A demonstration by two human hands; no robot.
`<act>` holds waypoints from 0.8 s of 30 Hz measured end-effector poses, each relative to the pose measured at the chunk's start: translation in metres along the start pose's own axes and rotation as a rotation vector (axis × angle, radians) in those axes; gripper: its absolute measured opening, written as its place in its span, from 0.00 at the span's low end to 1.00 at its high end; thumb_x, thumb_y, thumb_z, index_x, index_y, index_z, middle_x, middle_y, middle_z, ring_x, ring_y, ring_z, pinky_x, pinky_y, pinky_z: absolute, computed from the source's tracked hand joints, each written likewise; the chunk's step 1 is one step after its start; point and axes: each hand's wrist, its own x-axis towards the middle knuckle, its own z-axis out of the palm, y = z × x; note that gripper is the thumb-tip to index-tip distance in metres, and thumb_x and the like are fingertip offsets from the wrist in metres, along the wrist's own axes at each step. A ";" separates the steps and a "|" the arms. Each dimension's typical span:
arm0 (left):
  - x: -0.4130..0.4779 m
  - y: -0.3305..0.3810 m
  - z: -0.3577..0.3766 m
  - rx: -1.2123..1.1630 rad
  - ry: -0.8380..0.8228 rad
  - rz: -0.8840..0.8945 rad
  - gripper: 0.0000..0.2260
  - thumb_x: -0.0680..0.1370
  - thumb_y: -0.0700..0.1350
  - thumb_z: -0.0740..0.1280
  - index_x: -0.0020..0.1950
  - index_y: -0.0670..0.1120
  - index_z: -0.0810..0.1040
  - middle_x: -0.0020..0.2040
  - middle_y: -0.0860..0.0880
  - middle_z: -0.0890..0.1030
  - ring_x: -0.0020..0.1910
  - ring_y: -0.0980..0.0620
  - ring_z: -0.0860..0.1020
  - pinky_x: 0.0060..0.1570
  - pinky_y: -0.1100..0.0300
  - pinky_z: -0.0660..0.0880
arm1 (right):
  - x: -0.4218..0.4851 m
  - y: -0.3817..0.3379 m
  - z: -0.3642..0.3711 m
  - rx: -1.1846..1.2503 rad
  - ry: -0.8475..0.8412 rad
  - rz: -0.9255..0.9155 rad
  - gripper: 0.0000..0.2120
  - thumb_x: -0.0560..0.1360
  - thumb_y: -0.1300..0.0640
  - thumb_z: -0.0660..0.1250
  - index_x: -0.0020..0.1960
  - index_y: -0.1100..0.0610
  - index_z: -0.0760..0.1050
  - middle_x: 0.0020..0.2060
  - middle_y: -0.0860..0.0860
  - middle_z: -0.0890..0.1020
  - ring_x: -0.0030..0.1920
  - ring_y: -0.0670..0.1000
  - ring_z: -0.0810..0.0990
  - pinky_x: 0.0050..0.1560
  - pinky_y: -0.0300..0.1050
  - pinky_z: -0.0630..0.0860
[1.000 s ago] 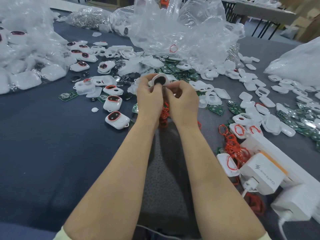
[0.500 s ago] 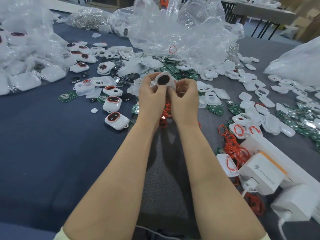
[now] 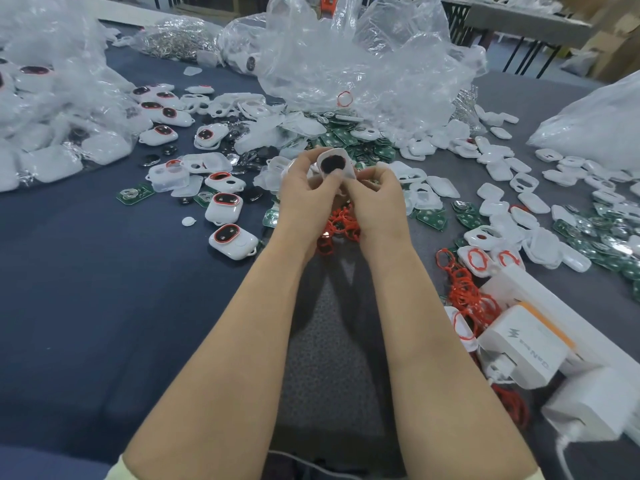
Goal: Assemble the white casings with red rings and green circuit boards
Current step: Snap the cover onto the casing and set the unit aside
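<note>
left grip [image 3: 304, 194] and right grip [image 3: 378, 199] pinch one casing [image 3: 335, 163]
its dark window faces the camera, long axis roughly left-right.

Both hands, left [image 3: 304, 188] & right [image 3: 375, 195], pinch one white casing [image 3: 335, 164] above table [image 3: 104, 306]. Red rings [image 3: 341, 228] piled just below; green boards [image 3: 360, 142] behind.

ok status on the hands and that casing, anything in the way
Both busy: left hand and right hand pinching one white casing, dark opening toward camera. Ring seated: cannot tell. Loose red rings beneath the hands, nothing blocking.
</note>
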 end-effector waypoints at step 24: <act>0.000 0.014 -0.007 -0.095 0.117 -0.157 0.11 0.79 0.28 0.59 0.57 0.40 0.70 0.55 0.42 0.75 0.49 0.44 0.81 0.39 0.64 0.80 | 0.029 0.019 -0.056 -0.921 0.305 -0.071 0.11 0.79 0.53 0.62 0.58 0.53 0.79 0.58 0.55 0.78 0.60 0.58 0.75 0.59 0.48 0.68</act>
